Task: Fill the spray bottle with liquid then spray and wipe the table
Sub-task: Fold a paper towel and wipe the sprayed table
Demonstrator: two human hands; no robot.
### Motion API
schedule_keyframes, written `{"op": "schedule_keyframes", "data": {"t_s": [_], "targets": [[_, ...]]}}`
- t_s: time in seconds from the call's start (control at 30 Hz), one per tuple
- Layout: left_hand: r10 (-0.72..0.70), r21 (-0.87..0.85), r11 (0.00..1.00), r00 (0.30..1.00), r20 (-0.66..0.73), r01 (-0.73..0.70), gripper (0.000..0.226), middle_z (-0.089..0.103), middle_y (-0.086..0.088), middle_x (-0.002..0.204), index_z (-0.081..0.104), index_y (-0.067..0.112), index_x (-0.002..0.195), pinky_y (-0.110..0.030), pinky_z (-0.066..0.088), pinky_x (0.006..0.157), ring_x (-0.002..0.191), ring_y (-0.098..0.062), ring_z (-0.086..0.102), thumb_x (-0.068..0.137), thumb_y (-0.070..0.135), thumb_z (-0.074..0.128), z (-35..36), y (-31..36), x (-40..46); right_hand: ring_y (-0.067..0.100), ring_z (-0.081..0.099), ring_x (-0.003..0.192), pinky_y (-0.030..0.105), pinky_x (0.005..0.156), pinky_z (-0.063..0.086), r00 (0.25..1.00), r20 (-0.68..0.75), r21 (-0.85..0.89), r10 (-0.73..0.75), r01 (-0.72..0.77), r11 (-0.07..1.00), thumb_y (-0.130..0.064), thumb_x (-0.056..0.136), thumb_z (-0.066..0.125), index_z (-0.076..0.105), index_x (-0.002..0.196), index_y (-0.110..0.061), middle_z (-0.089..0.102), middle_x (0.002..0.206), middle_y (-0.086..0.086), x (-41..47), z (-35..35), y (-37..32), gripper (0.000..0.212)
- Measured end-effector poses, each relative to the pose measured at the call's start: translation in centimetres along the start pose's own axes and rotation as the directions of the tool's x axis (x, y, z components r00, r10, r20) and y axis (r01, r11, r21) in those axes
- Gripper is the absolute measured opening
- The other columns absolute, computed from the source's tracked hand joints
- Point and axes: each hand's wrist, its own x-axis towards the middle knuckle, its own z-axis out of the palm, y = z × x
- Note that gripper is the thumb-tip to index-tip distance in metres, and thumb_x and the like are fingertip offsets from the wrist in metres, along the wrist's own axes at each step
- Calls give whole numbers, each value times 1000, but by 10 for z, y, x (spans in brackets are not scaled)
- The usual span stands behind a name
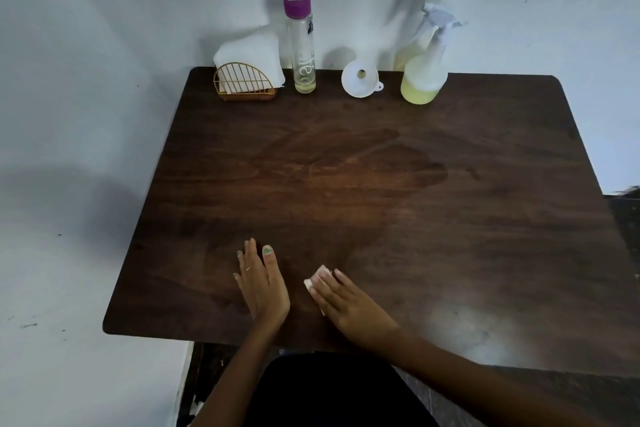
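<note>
White folded tissue (317,279) sits under the right hand (349,305) at about 6 o'clock on the surface (485,218), near the front edge. Fingers lie fairly straight and flat on top, pressing it down; only its far edge and left corner show. Looks like the wipe step, late in the task.

Left hand (261,282) is just beside it at 7 o'clock, flat on the wood, fingers straight, holding nothing. It works as a brace.

Dark wood shows a broad damp smear across the centre, running toward 2 o'clock. The right half looks hazy with glare, so I can't tell if it's wet or dry there.

Doing this step well, my read:
- Keep the palm flat so the tissue doesn't bunch or slip out.
- Work in overlapping strokes from 12 back toward 6, then cover the 3 o'clock side.
- The tissue is small and probably soaked; refold it or take a fresh one if it streaks.
- Stop short of the back row so nothing gets knocked over.

Back row along the wall: spray bottle (424,76) at 1 o'clock, upright, yellowish liquid in the lower part. White funnel (360,78) at 12, lying beside it. Clear bottle with purple cap (303,45) at 11, with a little liquid at the bottom. Wire napkin holder (244,83) with white napkins at 10–11.
</note>
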Motion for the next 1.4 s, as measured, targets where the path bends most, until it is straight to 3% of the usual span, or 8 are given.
{"op": "schedule_keyframes", "data": {"t_s": [0.17,0.4,0.73,0.83,0.93,1.03,1.23,1.4], "targets": [[5,3,1000,1000,7,-5,52,25,-8,158,26,10,150,-39,-1,119,149,-20,11,104,34,23,0,0,1,35,54,120,51,104,32,971,14,-81,239,-237,968,-8,84,38,39,133,-2,61,127,16,-2,-23,102,50],[20,-2,1000,1000,11,-20,51,26,-8,157,28,10,149,-41,0,119,149,-21,11,104,33,24,-1,-1,0,47,49,120,59,100,39,612,76,-167,787,-771,615,5,77,50,39,133,15,51,129,31,-15,-35,178,58],[25,-22,999,1000,-4,-25,50,29,-7,156,31,9,148,-43,0,119,149,-20,12,103,32,27,1,-1,2,35,44,131,47,113,15,968,72,358,242,-251,899,-12,89,36,31,140,1,50,139,17,9,-9,-61,54],[11,-52,999,1000,10,-10,51,30,-7,156,30,10,148,-42,1,119,148,-19,13,103,33,24,-2,2,2,21,37,137,35,119,13,900,291,607,325,-436,664,-3,90,39,45,135,-2,43,146,12,29,-46,-46,45],[-10,-126,992,1000,-7,9,47,37,-6,153,37,11,145,-39,3,119,145,-20,24,104,31,25,-8,8,1,8,55,114,23,104,40,651,613,778,447,-595,-201,6,95,38,58,126,-5,56,133,11,45,-77,-18,38],[35,-212,977,999,16,-31,43,53,-2,140,52,15,135,-39,14,120,134,-19,42,103,33,31,-13,11,2,20,65,97,32,87,53,550,706,692,446,-402,-600,12,91,34,63,115,-3,68,110,13,53,-96,10,40],[-17,-459,840,858,513,291,27,71,-1,102,68,19,101,-21,50,78,96,-13,67,98,36,47,-30,39,-3,29,63,99,34,81,58,598,728,542,334,-205,-815,13,90,32,59,113,2,64,112,20,61,-110,25,36],[-53,-423,843,834,549,332,18,73,-6,92,70,10,103,-23,58,67,86,-14,70,89,21,66,-32,41,-6,25,66,93,30,75,59,605,720,593,340,-282,-754,9,91,38,61,111,0,67,103,15,62,-105,21,32]]}}
